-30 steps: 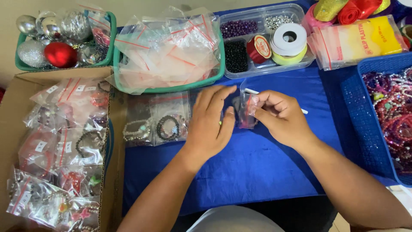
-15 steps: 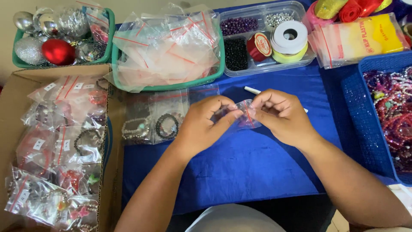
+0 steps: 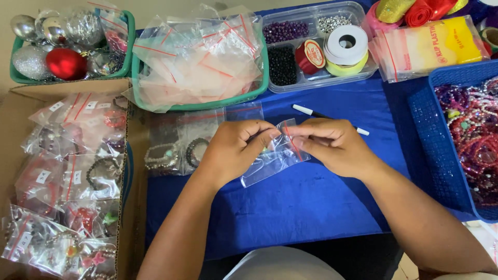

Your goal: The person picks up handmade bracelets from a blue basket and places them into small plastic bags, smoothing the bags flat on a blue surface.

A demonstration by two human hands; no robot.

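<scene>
A blue tablecloth (image 3: 290,218) covers the table below and around the hands. To their left, past the cloth's edge, stands an open cardboard box (image 3: 136,155). Pale tiled floor (image 3: 482,233) shows far lower right. Light is soft, even.

Single view, head-worn camera. Looks steeply down and forward over the table (image 3: 321,207) from the person's own seat, close range. Both hands sit mid-frame, forearms entering from the bottom edge. Table's far edge lies near the top of frame.
</scene>
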